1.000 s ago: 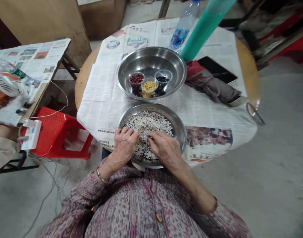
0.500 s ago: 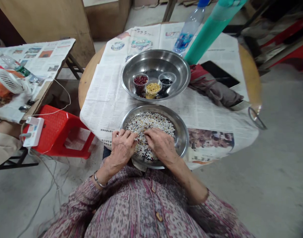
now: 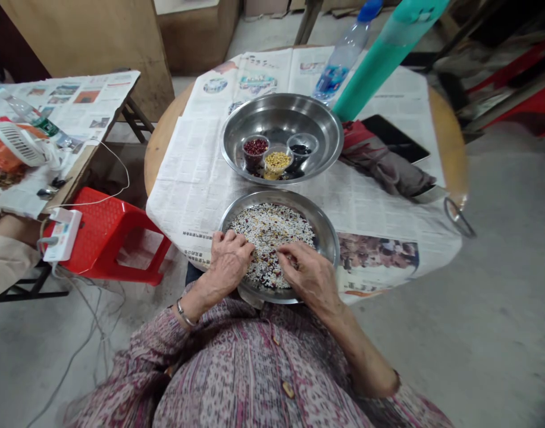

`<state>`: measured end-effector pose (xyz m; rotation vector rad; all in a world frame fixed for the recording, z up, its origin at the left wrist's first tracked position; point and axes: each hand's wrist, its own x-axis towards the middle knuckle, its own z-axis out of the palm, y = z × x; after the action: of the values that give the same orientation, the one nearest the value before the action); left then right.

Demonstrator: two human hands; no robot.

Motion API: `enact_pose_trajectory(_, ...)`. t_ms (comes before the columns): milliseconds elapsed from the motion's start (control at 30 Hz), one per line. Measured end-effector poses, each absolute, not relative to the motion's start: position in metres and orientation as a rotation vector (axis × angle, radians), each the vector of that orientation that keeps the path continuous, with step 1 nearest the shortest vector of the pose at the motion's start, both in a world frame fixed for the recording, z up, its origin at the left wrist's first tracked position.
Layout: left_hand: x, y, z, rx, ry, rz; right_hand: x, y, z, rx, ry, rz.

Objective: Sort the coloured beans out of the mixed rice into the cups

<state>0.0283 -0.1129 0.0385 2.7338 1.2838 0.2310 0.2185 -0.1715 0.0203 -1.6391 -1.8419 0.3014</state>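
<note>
A metal basin [image 3: 329, 249] close to my body holds white grains [image 3: 275, 223] mixed with red, yellow and dark beans. My left hand [image 3: 230, 258] is closed over the basin's left side, fingers curled at the grains; whatever it grips is hidden. Above the right part of the grains, my right hand [image 3: 310, 274] has thumb and fingers pinched together, on something too small to make out. Beyond lies a larger metal basin [image 3: 294, 106] with three clear cups: red beans [image 3: 256, 146], yellow beans [image 3: 278, 159] and black beans [image 3: 301, 148].
Newspaper [image 3: 187, 172] covers the round table. A water bottle [image 3: 339, 62], a green tube-shaped container [image 3: 379, 65], a folded umbrella [image 3: 384, 160] and a dark tablet [image 3: 395, 138] stand or lie at the right. A red stool [image 3: 100, 232] bears a power strip [image 3: 62, 235]; a person's leg shows at far left.
My right hand has moved right and slightly toward my body, baring more mixed beans in the middle. My left hand has shifted slightly right, still curled at the basin's left side.
</note>
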Motion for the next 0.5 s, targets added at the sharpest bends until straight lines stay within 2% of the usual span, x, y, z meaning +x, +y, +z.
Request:
enact_pose_trajectory(333,0.0301,-0.1122,0.0402,2.697,1.308,0.151,0.2173,-0.1730,0.0121,-1.597,-1.827,0.315)
enact_pose_trajectory(500,0.0264,-0.1163,0.0398,2.682,1.313,0.246,0.2155,-0.1720,0.0122,-1.589,-1.795,0.314)
